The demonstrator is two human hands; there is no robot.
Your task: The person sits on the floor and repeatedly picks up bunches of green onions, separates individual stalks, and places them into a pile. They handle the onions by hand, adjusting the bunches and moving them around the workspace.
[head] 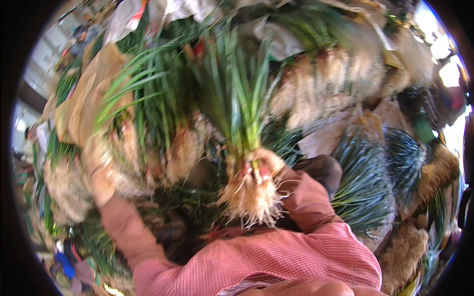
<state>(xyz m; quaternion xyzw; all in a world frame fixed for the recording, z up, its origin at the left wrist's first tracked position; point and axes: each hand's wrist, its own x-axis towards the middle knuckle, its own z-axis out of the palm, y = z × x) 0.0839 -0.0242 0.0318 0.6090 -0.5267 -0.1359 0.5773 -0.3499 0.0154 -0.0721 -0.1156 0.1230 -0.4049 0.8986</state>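
Note:
In my right hand (270, 159) is a bunch of green onions (242, 122), held upright just above its reddish stem bases. Pale, stringy roots hang below the grip, and the long leaves rise away from me. My left hand (98, 166) reaches out to the left and is blurred. It is beside the roots of another bunch of green onions (127, 138), and whether its fingers are closed on any stems cannot be made out. Between my two hands stand more green onions (181, 148) with their roots towards me.
Rooted onions (314, 85) are heaped at the upper right. Brown paper or sacking (92, 100) lies beyond my left hand. On the right are bundles with dark green leaves (363, 181) and a root mass (403, 255). My knee (326, 170) is beside my right forearm. A person (83, 37) is far off at upper left.

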